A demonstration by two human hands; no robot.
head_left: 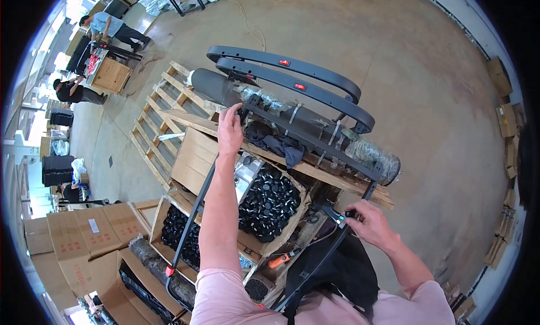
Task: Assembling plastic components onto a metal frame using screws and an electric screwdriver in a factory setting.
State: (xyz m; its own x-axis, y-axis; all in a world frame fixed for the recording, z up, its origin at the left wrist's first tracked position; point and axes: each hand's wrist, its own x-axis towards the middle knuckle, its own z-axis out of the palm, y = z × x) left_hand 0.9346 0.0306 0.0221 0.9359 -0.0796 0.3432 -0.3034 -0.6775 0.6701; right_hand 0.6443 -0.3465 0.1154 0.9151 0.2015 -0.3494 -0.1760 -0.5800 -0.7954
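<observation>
A black metal tube frame (315,135) lies across the bench and boxes in front of me, its side bars running back toward my body. My left hand (229,131) is closed round its far left corner. Close to the right side bar, my right hand (370,223) pinches a small black plastic piece (350,213), perhaps a cap. Just left of that hand a blue-and-black tool or fitting (333,213) sits against the bar; its kind is unclear. Between my arms, an open carton (304,204) holds many small black plastic parts (267,207).
Another box of black parts (180,235) stands left, near an orange-handled tool (279,261). Curved black frames (315,72) with red pieces rest over a wrapped dark roll (214,86). A wooden pallet (154,131) and cartons (93,235) stand left. People (109,27) work farther off.
</observation>
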